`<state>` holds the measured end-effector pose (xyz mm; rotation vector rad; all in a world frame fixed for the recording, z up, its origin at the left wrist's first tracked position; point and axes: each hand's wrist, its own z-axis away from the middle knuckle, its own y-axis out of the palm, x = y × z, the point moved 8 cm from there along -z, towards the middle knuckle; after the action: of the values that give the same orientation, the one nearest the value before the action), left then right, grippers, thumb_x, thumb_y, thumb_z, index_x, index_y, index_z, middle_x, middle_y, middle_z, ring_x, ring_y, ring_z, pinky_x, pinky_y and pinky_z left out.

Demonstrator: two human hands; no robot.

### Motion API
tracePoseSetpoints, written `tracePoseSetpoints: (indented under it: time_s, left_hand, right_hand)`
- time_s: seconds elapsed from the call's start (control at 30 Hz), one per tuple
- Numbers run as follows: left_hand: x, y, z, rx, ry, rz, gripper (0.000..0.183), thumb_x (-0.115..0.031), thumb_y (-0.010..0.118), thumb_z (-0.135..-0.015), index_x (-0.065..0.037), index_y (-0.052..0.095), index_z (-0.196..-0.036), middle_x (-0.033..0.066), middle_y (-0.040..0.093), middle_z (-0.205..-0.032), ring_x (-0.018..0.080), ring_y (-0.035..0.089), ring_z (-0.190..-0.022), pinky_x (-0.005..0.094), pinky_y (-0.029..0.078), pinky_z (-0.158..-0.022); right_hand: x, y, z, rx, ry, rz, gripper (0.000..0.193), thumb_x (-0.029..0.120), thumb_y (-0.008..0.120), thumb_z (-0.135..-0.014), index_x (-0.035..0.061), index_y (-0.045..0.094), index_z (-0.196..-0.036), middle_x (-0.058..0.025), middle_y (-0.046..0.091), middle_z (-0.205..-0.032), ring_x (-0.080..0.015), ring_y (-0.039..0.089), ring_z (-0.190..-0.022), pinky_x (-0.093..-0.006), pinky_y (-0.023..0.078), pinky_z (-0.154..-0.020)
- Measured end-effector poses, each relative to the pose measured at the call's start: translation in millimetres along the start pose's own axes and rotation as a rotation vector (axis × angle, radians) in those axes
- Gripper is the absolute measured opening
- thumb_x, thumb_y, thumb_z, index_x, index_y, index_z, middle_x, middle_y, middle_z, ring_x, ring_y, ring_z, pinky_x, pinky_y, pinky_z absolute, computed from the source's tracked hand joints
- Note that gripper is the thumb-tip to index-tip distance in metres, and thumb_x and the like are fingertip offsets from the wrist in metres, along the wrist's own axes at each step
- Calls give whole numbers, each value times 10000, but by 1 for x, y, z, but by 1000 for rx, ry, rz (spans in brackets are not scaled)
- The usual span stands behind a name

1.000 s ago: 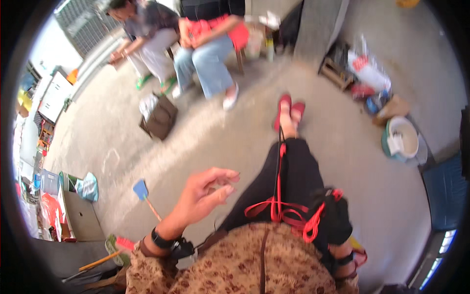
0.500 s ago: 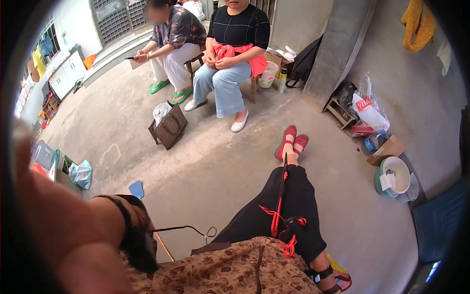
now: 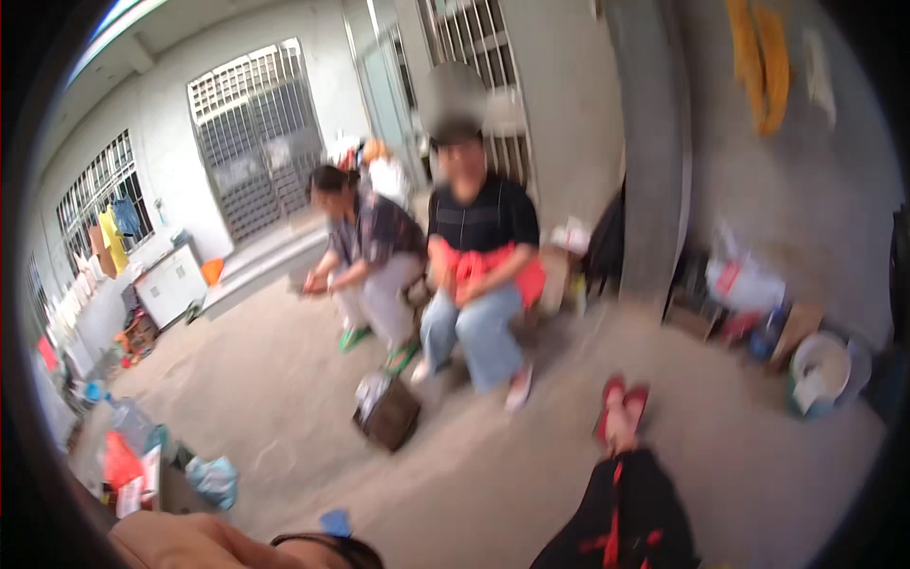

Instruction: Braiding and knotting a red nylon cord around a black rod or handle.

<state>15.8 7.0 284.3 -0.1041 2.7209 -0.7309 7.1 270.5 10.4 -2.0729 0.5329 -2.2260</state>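
My left hand (image 3: 190, 542) is low at the left, cut off by the lower edge. Its back and wrist show, with a dark strap (image 3: 327, 541) round the wrist; the fingers are mostly hidden, and I see nothing held. Nearest to it are a pale blue plastic bag (image 3: 212, 482) and a small blue flat piece (image 3: 335, 523) on the floor. My right hand is out of view. At the lower right, red cord (image 3: 614, 512) lies over legs in black trousers (image 3: 654, 517), which end in red shoes (image 3: 621, 408).
Two people sit ahead, one in a black top (image 3: 488, 213) with red cloth on the lap, one in a patterned shirt (image 3: 374, 228). A brown handbag (image 3: 389, 422) stands before them. Basins (image 3: 820, 370) and bags line the right wall; a water bottle (image 3: 130, 424) is at left.
The view has tilted up and turned left, showing more wall and doors. My left hand has dropped from large at the left to the lower edge. The floral cloth has left the view.
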Motion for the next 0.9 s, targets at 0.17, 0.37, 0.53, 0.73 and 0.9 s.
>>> tracePoseSetpoints:
  time_s: [0.17,0.37,0.53,0.73,0.9]
  left_hand:
    - [0,9,7,-4,-22,5,229,-102,592,-818,28,607,-1005,155,640,-916,170,621,-714,237,512,-609]
    - [7,27,-21,-37,21,-77,191,-88,591,-826,8,622,-988,146,653,-895,169,626,-710,240,511,-610]
    - [-3,21,-26,-31,93,-135,162,-76,591,-833,-8,635,-974,139,665,-878,168,630,-707,242,510,-611]
    - [-16,33,-9,-20,105,-36,134,-62,591,-842,-28,651,-957,131,678,-857,168,635,-703,245,509,-613]
    - [21,178,47,333,-414,563,389,-155,701,-832,6,578,-1165,121,640,-1011,151,646,-840,250,517,-601]
  right_hand:
    - [10,-4,-25,-35,-135,61,251,254,474,-978,51,609,-920,-12,576,-773,-88,540,-727,-269,449,-671]
    - [-39,-10,-22,37,-36,57,260,255,463,-979,46,609,-928,-23,587,-787,-95,550,-736,-276,456,-680]
    - [-54,-6,14,73,32,-14,267,255,453,-980,42,608,-935,-32,595,-799,-101,558,-744,-282,461,-687]
    - [-45,-19,51,65,52,-76,277,256,442,-981,37,608,-943,-43,605,-813,-107,568,-752,-290,468,-695]
    - [-5,-43,87,13,13,-191,285,256,432,-981,33,608,-950,-53,614,-825,-113,577,-760,-296,474,-702]
